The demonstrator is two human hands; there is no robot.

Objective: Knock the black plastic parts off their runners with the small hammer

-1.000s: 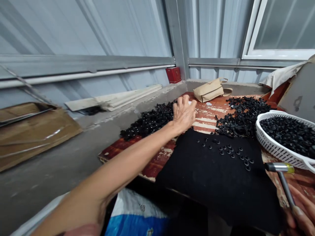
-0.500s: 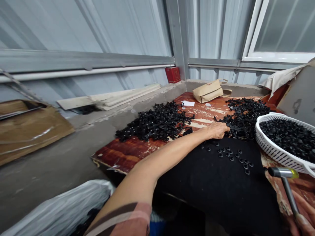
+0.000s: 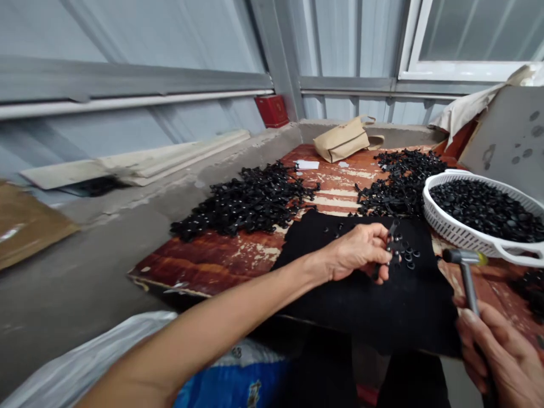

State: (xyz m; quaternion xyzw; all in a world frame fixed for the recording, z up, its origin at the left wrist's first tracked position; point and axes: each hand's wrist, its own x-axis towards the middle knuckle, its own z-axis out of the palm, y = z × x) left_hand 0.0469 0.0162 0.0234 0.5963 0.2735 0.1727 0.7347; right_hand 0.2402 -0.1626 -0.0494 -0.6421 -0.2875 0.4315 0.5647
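Note:
My left hand (image 3: pixel 359 249) is closed, fingertips pinching a small black piece with shiny studs (image 3: pixel 389 240); its exact kind is unclear. It hovers over a black mat (image 3: pixel 340 309) at the table's near edge. Several small round black caps (image 3: pixel 409 256) lie on the mat just beyond the fingers. My right hand (image 3: pixel 495 340), at the lower right, is wrapped round the handle of a hammer (image 3: pixel 468 283). The hammer has one black and one yellowish face, and its head is raised by the mat's right edge.
Heaps of black studded pieces lie at the left (image 3: pixel 242 198) and back right (image 3: pixel 395 181) of the worn red table (image 3: pixel 204 260). A white basket (image 3: pixel 459 226) of black caps stands right. Behind are a beige bag (image 3: pixel 342 140) and red box (image 3: pixel 272 110). Plastic sacks (image 3: pixel 238 368) sit below.
My left hand has come back from the right-hand heap to above the mat, now with a black studded piece in its fingers. More of my right hand and the hammer shows as the view shifted.

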